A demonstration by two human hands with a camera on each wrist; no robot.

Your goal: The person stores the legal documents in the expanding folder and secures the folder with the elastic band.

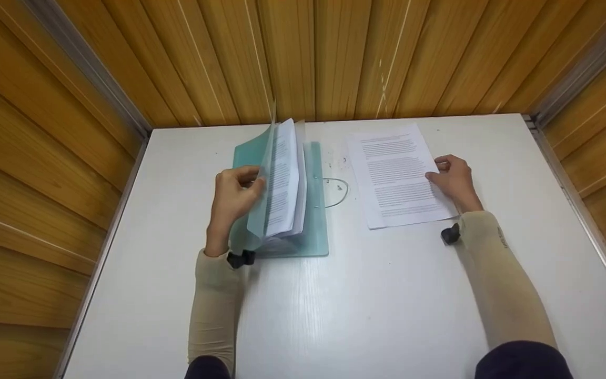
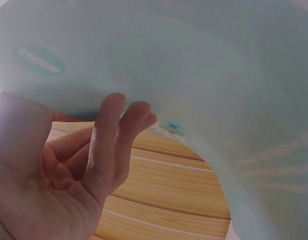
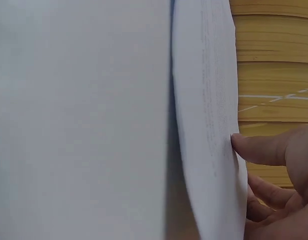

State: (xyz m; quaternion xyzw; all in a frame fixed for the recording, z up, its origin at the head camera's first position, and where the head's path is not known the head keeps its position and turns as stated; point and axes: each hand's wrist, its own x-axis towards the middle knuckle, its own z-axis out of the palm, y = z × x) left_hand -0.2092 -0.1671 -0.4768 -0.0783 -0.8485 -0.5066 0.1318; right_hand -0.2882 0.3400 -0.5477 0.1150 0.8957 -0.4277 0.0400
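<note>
My left hand [image 1: 234, 193] pinches the left edge of a translucent cover of a teal folder [image 1: 320, 237], holding it partly raised. Printed sheets [image 1: 282, 179] stand tilted in the folder beside that cover. In the left wrist view the pale teal cover [image 2: 193, 65], with an oval label, fills the upper part; the left thumb is partly hidden. To the right, my right hand [image 1: 455, 181] pinches the right edge of a thin stack of printed paper [image 1: 395, 173], thumb on top and fingers underneath. The right wrist view shows the paper's edge [image 3: 213, 125] bent up from the table.
A thin cord loop [image 1: 346, 192] sticks out from the folder's right side, between folder and paper. All this is on a white table [image 1: 366, 305], bordered by wood-plank walls [image 1: 334, 58] at the back and sides. Small dark marks dot the tabletop near the loop.
</note>
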